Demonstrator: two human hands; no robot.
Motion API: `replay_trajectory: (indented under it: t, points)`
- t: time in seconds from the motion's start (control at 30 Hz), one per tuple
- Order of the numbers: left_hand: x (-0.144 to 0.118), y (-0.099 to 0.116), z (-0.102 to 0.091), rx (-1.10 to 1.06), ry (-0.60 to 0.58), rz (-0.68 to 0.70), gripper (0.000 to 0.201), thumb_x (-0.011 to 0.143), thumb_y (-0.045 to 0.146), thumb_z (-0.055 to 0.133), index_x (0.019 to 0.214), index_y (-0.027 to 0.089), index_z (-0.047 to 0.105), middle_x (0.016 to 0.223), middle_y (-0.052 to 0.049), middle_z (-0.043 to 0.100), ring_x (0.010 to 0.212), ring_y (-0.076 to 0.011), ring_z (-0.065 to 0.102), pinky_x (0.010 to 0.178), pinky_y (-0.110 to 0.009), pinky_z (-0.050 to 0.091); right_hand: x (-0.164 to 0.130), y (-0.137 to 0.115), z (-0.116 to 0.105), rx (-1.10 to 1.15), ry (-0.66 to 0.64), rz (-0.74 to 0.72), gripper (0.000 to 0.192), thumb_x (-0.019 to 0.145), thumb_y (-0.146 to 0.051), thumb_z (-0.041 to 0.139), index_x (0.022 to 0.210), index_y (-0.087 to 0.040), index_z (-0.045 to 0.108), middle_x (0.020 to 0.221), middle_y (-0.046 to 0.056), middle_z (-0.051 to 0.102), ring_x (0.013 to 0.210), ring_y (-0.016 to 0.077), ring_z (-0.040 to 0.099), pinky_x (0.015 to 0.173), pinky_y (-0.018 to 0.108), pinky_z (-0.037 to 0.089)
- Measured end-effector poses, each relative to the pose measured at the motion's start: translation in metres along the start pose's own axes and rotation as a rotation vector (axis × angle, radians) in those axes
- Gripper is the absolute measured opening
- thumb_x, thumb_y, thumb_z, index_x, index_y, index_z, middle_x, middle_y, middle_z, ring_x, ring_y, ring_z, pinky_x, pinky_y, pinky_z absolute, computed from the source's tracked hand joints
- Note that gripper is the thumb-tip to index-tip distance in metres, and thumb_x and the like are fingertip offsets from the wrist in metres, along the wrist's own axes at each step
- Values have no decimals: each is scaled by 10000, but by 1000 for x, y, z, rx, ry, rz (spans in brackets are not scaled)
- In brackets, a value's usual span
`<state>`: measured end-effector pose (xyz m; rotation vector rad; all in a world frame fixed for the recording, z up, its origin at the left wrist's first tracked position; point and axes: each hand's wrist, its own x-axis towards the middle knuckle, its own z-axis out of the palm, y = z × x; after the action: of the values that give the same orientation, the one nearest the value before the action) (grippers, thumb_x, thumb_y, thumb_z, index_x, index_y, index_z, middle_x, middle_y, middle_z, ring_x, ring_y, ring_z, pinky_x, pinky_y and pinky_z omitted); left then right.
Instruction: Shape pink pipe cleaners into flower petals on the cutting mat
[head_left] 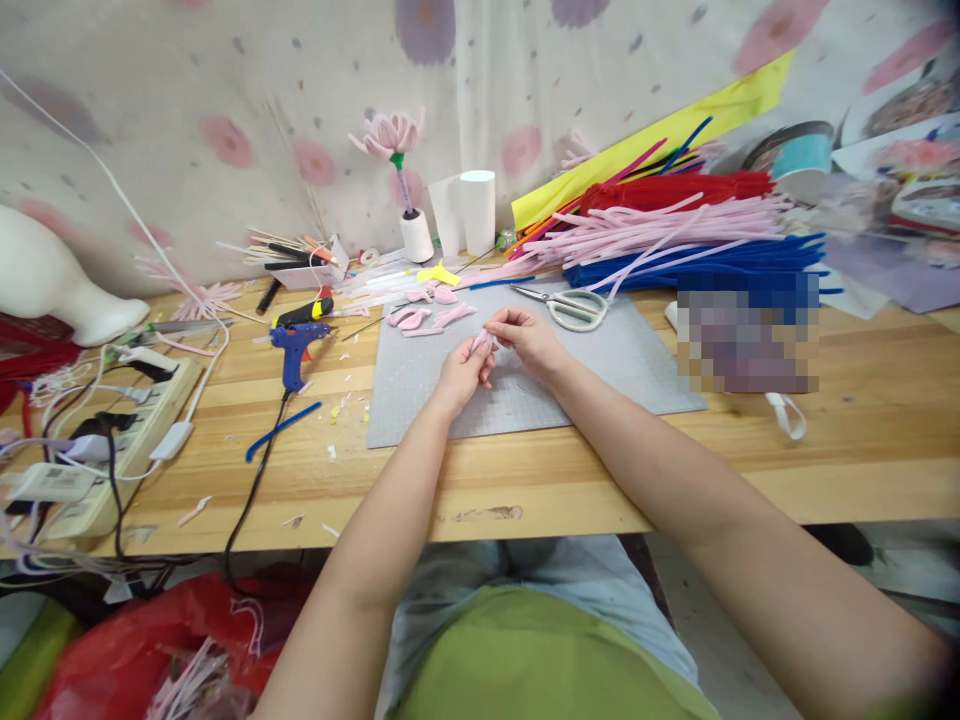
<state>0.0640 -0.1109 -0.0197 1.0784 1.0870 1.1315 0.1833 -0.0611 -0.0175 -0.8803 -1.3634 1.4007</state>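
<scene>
Between both hands (499, 350), fuzzy pink petal (484, 342)

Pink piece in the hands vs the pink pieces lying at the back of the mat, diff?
The pink piece in the hands is pinched between left hand and right hand, above the grey mat; the finished pink pieces lie loose on it. One piece is held; several lie there. Both are the same pale pink.

Left hand (463, 370) and right hand (529, 336) meet, fingertips pinched together.
</scene>
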Motion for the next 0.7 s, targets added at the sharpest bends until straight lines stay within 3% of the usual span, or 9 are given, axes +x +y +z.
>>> replay_trajectory:
  t: [0.17, 0.37, 0.6, 0.7]
  points:
    - [0, 2, -3, 8, 119, -9, 153, 774, 294, 561, 736, 149, 529, 528, 63, 454, 379, -28, 349, 381, -166, 343, -2, -2, 1, 51, -55, 85, 321, 573, -427, 692, 733, -165, 597, 639, -25, 535, 538, 64, 412, 519, 218, 350]
    - [0, 4, -10, -5, 74, -88, 171, 766, 307, 568, 739, 140, 542, 556, 38, 494, 387, -38, 395, 393, -184, 388, -4, 2, -2, -12, -178, 176, 328, 596, -422, 679, 737, -134, 609, 596, -17, 539, 506, 58, 398, 488, 217, 310]
    - [-2, 6, -9, -27, 44, -112, 374, 817, 485, 440, 881, 145, 585, 689, -46, 623, 505, -93, 559, 484, -228, 486, -6, -1, 9, -83, 59, 113, 236, 570, -350, 681, 623, -160, 551, 542, -38, 501, 466, 54, 356, 465, 224, 288]
    - [-3, 5, -9, -10, 83, -106, 315, 822, 419, 469, 880, 129, 577, 664, -49, 628, 481, -103, 562, 495, -254, 495, -7, -1, 10, -47, 28, 124, 264, 571, -371, 688, 641, -157, 549, 544, -42, 500, 466, 52, 368, 460, 218, 279]
